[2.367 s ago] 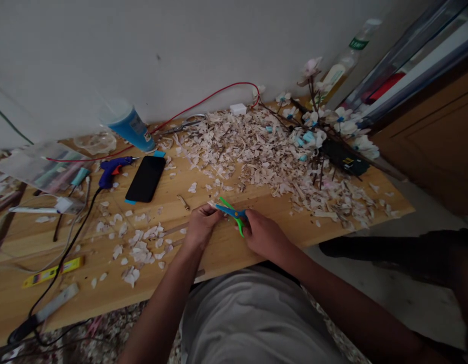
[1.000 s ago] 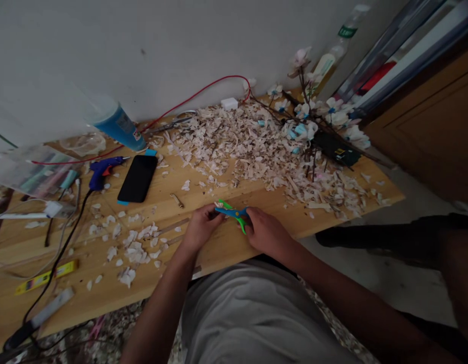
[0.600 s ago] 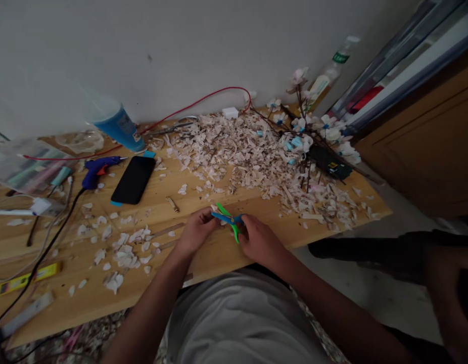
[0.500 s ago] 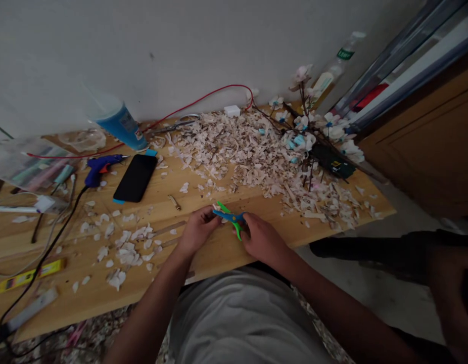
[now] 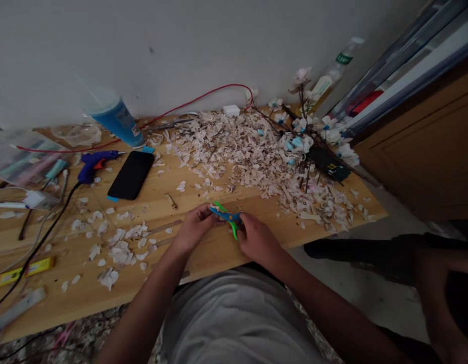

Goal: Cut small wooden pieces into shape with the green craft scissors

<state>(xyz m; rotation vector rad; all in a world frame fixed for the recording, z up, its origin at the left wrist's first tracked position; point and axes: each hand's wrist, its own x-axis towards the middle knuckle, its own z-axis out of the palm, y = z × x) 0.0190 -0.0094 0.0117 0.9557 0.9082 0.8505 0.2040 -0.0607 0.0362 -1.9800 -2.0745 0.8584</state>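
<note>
My right hand (image 5: 259, 237) is closed around the handles of blue and green scissors (image 5: 230, 217) over the front part of the wooden table. The scissors' blades point left, towards the fingertips of my left hand (image 5: 196, 225). Those fingers are pinched on a small pale piece (image 5: 214, 206), which lies at the blades and is mostly hidden. Loose whitish petal-like pieces (image 5: 122, 253) are scattered to the left of my left hand. Beyond both hands spreads a large heap of pale scraps (image 5: 252, 151).
A phone (image 5: 131, 174), a blue glue gun (image 5: 93, 164) and a cup of blue drink (image 5: 118, 121) stand or lie at left. Branches with white flowers (image 5: 302, 126) and a bottle (image 5: 338, 71) are at back right. Another person's arm (image 5: 438, 303) shows at right.
The scissor blades look slightly closer together at the pale piece. The whole view has shifted a little; both hands keep nearly the same pose.
</note>
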